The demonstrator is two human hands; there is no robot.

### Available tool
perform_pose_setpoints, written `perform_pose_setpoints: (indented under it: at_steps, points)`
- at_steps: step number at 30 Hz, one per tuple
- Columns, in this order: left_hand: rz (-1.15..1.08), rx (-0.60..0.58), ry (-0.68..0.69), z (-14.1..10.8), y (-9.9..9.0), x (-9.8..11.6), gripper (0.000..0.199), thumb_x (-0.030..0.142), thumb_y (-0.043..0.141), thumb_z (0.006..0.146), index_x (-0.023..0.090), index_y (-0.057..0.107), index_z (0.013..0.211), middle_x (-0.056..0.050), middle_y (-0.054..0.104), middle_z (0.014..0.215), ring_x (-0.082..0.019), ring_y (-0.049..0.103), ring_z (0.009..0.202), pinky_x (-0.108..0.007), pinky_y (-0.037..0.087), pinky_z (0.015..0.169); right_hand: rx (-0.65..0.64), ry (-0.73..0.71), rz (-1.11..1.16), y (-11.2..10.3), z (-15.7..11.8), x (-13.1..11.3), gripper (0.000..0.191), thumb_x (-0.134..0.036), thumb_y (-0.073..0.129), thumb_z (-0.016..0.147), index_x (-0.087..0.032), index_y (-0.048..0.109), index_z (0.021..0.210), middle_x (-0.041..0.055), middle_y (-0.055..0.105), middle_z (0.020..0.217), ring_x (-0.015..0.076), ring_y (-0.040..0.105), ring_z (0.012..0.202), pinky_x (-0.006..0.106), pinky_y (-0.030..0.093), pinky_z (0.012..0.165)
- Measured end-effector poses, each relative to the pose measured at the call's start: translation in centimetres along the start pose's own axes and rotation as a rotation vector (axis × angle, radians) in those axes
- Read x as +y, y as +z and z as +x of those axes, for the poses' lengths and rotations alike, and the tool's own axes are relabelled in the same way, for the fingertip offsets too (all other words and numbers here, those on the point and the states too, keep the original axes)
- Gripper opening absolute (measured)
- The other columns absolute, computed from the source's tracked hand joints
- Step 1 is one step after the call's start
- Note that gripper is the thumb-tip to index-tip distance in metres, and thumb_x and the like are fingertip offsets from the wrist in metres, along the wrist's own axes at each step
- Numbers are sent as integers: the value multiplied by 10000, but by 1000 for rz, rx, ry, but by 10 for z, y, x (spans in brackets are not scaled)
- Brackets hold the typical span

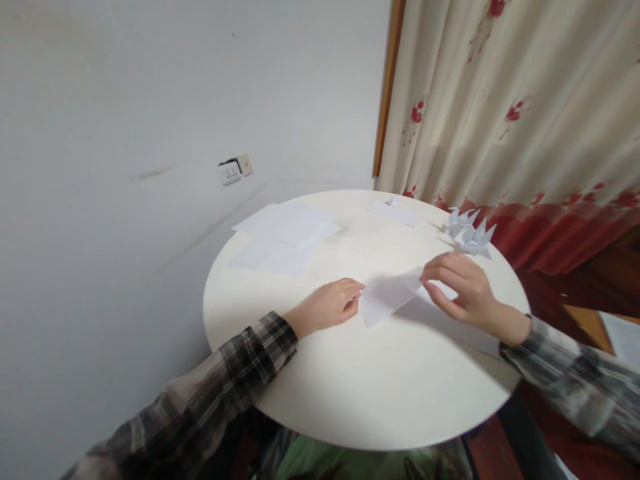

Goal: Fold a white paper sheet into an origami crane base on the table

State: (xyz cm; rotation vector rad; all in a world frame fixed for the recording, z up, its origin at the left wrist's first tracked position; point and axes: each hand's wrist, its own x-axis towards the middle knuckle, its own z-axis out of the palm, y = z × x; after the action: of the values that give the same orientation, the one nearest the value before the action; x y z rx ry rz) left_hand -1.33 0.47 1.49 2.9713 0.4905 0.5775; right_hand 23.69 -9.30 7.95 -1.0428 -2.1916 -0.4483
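A small white sheet of paper (389,297) is between my two hands, over the near middle of the round white table (350,393). My left hand (327,307) has its fingers closed at the sheet's left corner; the fingertips are partly hidden. At the right corner, my right hand (463,290) pinches the paper between thumb and fingers, with the wrist raised above the tabletop. Another white paper (431,312) lies flat beneath and beside my right hand, which covers part of it.
Several loose white sheets (285,227) overlap at the back left of the table. Folded paper cranes (473,233) stand at the right edge. A smaller folded piece (393,201) rests by a sheet at the back. Wall and curtain (500,133) border the far side.
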Motion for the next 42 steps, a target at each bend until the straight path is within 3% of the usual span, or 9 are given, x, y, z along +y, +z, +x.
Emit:
perform_pose_setpoints:
  at_steps: [4,7,10,15,19,23,34,39,42]
  points:
    - [137,-29,-13,13,6,3,196,224,421,896,138,582,825,-71,618,820,-190,577,848,-308,462,771,-258,44,82,-2,2,24,252,-278,434,886,-188,581,1071,92,639,1053,200,574,990,369,442,865]
    - [251,-23,9,23,12,6,228,241,419,910,136,561,765,-69,586,759,-197,566,782,-315,451,724,-361,6,71,7,-7,33,265,-243,476,863,-180,587,1095,97,644,1071,201,579,1014,390,441,888]
    - [327,-29,-5,32,15,10,167,217,435,901,128,560,834,-73,571,792,-210,556,798,-330,440,722,-416,-52,17,16,-18,37,270,-190,532,814,-162,607,1072,103,659,1027,209,604,953,414,451,861]
    - [295,-47,-32,37,16,11,260,169,411,906,151,490,1153,-84,570,932,-213,554,894,-336,428,775,-423,-106,-46,23,-37,42,293,-89,423,858,-163,628,1055,98,677,1013,192,626,932,400,480,842]
    - [202,-65,60,38,22,8,308,133,383,917,173,459,1213,-102,522,1235,-196,475,1152,-331,375,939,-414,-141,-55,29,-53,46,309,-82,419,867,-170,621,1083,94,661,1078,190,613,1003,405,471,899]
    - [131,-197,67,44,24,8,361,90,366,907,155,426,1257,-97,429,1366,-156,408,1248,-281,320,1020,-381,-137,-60,32,-65,50,304,-114,417,887,-175,607,1116,84,647,1115,188,604,1031,394,479,913]
    - [88,-262,62,53,27,8,478,86,418,849,144,368,1320,-136,345,1413,-198,347,1294,-342,321,1019,-313,-80,56,33,-68,52,318,-82,449,839,-178,630,1083,87,662,1080,189,609,1022,388,494,908]
    - [142,-223,38,66,25,17,389,26,396,831,137,498,1190,-107,507,1297,-187,483,1184,-313,378,951,-387,-35,78,22,-64,42,373,-77,459,791,-150,607,1126,108,636,1127,198,593,1044,377,488,905]
    - [222,-149,6,73,23,30,230,163,440,877,102,553,1067,-139,611,1121,-223,575,1034,-337,417,884,-441,-53,95,17,-59,31,387,-106,471,783,-126,591,1151,122,623,1148,210,578,1060,389,464,925]
